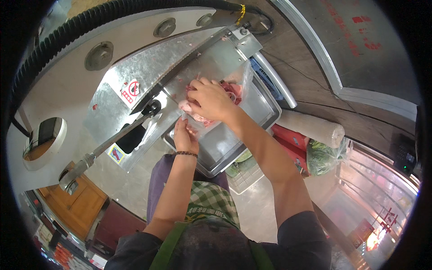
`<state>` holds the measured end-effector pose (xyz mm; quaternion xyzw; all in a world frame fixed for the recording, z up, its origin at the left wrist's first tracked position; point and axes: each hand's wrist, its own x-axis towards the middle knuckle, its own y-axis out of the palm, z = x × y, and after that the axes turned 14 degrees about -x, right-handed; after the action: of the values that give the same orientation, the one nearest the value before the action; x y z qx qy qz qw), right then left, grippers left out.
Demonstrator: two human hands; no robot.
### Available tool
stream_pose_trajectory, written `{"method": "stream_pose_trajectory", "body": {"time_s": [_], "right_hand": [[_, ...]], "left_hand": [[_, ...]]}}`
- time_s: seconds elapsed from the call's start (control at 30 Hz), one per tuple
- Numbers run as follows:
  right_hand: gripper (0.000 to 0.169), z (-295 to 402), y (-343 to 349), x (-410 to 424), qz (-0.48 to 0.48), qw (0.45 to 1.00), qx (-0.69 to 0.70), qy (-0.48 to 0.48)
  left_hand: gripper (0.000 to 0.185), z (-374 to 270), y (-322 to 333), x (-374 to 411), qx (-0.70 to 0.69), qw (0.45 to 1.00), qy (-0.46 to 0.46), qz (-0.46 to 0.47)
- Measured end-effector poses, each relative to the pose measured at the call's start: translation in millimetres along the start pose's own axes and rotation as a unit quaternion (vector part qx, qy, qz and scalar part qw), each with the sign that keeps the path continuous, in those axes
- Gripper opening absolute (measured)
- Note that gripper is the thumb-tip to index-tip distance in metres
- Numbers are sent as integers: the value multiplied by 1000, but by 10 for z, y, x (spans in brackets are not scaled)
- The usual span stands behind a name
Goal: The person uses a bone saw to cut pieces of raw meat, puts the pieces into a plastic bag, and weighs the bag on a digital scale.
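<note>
Pieces of raw meat lie in a clear plastic bag over the far left part of a metal tray. My right hand rests on the meat from above with its fingers bent over it, around a pale piece at the near left end. My left hand is lower and to the left, its fingertips pinching the bag's edge. Behind both hands runs the toothed blade of a meat-cutting machine, beside its metal table. The undersides of the meat and bag are hidden.
A metal rod with a black knob crosses the machine table at left. A ribbed black hose arches above. To the right are a blue item, a white roll, red boxes and a bag of green vegetables. A white basket stands below the tray.
</note>
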<state>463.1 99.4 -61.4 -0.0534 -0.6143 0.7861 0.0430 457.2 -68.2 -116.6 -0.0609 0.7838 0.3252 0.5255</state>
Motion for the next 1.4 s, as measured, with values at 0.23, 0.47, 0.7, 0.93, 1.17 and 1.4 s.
{"method": "stream_pose_trajectory", "body": {"time_s": [0.23, 0.47, 0.7, 0.93, 1.17, 1.4], "right_hand": [[23, 19, 175, 107, -84, 996, 9, -34], [24, -18, -34, -183, 116, 989, 29, -81], [26, -254, 154, -532, 124, 987, 49, 90], [27, -1246, 561, -651, -89, 880, -111, 453], [37, -1969, 376, -574, -167, 758, 332, 536], [35, -2283, 832, -1111, -53, 712, 269, 646]], "left_hand": [[18, 17, -123, 131, 8, 999, -32, 17], [19, 85, -98, 120, 30, 999, -18, 10], [27, 133, -184, 113, -4, 1000, 1, 25], [18, 241, -299, 150, 27, 999, 22, 18], [16, 273, -232, 2, 97, 995, -19, 8], [25, 243, -317, 204, 165, 982, -77, 57]]}}
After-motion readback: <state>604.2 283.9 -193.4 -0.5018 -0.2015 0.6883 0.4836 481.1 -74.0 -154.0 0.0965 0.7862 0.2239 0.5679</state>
